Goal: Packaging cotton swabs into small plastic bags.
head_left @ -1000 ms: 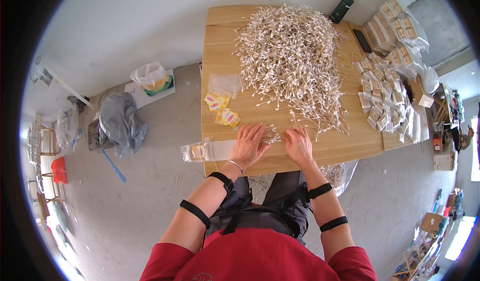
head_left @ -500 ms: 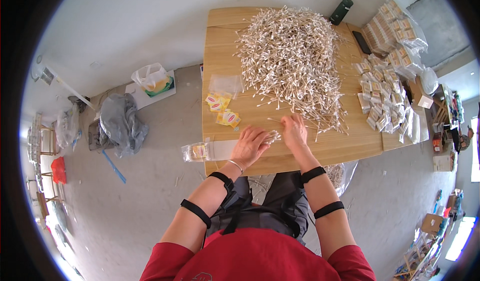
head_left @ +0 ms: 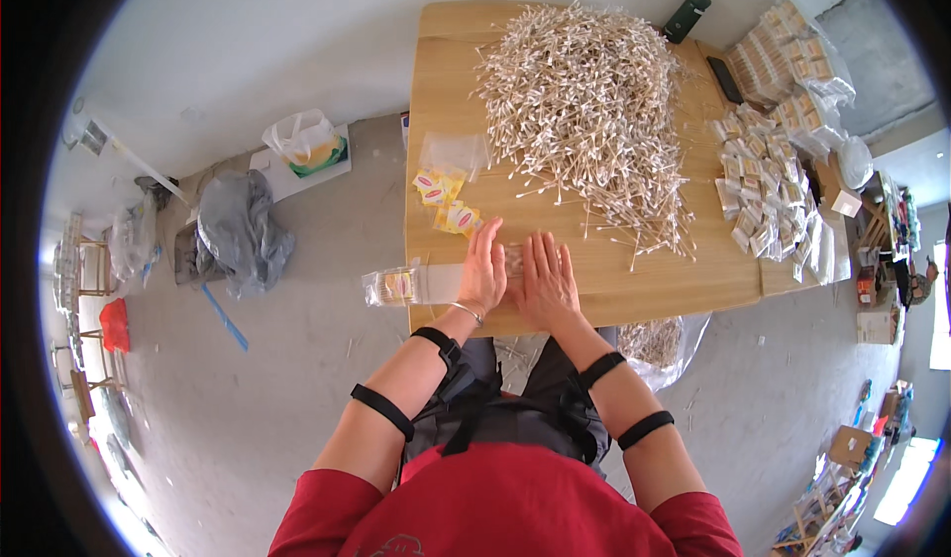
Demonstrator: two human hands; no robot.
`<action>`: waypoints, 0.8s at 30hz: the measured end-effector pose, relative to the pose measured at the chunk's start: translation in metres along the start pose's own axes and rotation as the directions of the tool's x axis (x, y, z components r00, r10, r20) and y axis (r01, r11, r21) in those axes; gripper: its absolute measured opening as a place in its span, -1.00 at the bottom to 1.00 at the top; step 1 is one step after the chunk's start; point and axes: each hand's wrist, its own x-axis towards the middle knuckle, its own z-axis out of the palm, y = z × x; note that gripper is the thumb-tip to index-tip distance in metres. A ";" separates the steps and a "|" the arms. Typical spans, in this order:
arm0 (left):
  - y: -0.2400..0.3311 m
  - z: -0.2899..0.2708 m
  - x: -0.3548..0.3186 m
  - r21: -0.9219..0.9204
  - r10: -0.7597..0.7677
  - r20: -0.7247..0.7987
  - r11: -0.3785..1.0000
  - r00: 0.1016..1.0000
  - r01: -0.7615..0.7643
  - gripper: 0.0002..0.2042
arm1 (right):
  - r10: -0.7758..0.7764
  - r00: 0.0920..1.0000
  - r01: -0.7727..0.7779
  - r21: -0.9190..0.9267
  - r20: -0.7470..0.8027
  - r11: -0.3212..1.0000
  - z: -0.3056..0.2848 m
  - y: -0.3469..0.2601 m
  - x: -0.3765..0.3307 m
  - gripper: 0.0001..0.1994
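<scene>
A small bundle of cotton swabs (head_left: 513, 261) lies between my two hands at the near edge of the wooden table, mostly covered by them. My left hand (head_left: 482, 268) stands on edge against its left side, fingers stretched out straight. From the right, my right hand (head_left: 546, 278) lies flat with its fingers extended, touching the swabs. Left of my left hand is a clear plastic packet (head_left: 391, 286) with swabs inside, jutting past the table's left edge. A pale strip (head_left: 441, 283) runs between that packet and my wrist. Beyond my fingers spreads a large heap of loose cotton swabs (head_left: 584, 101).
Yellow printed cards (head_left: 439, 186) and clear bags (head_left: 454, 151) lie at the table's left. Many filled packets (head_left: 763, 185) pile up at the right, near a dark bottle (head_left: 686, 16) and a black phone (head_left: 724, 79). A bag of swabs (head_left: 654, 344) sits below the table edge.
My right hand has moved left from the heap's edge to the bundle and flattened against it. My left hand has straightened from its curled grip around the swabs.
</scene>
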 end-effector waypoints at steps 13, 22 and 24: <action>-0.008 -0.003 0.000 -0.042 -0.028 -0.065 0.999 0.998 0.025 -0.66 | 0.007 0.999 -0.003 -0.082 0.045 0.997 -0.003 -0.009 -0.012 -0.10; 0.009 -0.023 0.002 0.268 -0.015 0.141 0.963 0.990 -0.023 -0.86 | -0.034 0.995 0.038 -0.034 0.096 0.999 -0.008 0.006 -0.022 -0.12; 0.008 -0.022 0.004 0.301 -0.029 0.160 0.953 0.987 -0.020 -0.88 | -0.016 0.993 0.019 -0.018 0.118 1.000 -0.010 0.008 -0.017 -0.15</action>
